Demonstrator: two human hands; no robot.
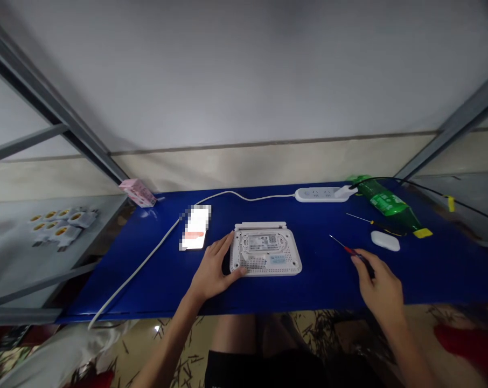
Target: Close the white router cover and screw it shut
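Note:
My left hand (pixel 214 267) grips the left edge of a white Wi-Fi router (pixel 265 250), which lies upside down on the blue table (pixel 147 285) with its vented underside and labels showing. Its folded antennas point away from me. My right hand (pixel 379 283) holds a red-handled screwdriver (pixel 346 249), its thin shaft pointing up and left toward the router. The screwdriver's tip is well apart from the router. Another small screwdriver (pixel 373 222) lies just beyond my right hand, next to a white oval object (pixel 385 241).
A lit phone (pixel 195 227), blurred out, lies left of the router. A white cable (pixel 147 258) runs along the table to a power strip (pixel 320 194). A green bottle (pixel 383 200) lies at the back right, and a pink box (pixel 138 193) sits at the back left corner.

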